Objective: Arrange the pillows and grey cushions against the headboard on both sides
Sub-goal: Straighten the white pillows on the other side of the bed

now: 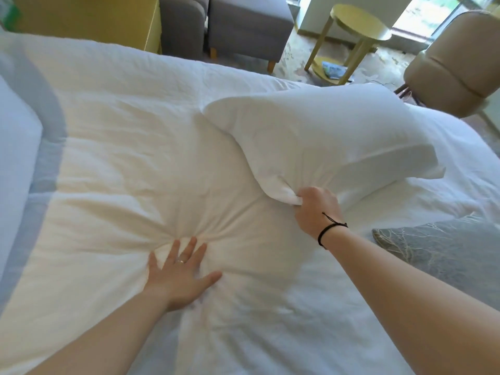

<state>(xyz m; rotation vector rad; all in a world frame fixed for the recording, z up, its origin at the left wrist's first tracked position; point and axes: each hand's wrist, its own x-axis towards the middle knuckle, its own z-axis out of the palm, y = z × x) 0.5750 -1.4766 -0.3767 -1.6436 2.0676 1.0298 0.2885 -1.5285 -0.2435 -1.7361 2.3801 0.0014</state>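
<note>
Gripping a bunched corner of a white pillow (327, 136), the right hand (316, 209) holds it raised and tilted over the right half of the bed (121, 131). The left hand (181, 274), fingers spread and flat, presses into the white duvet near the middle, creasing it. A grey cushion (443, 253) lies at the near right; a second white pillow (16, 147) lies at the left edge, and a yellow side table (359, 25) stands far beyond the bed.
</note>
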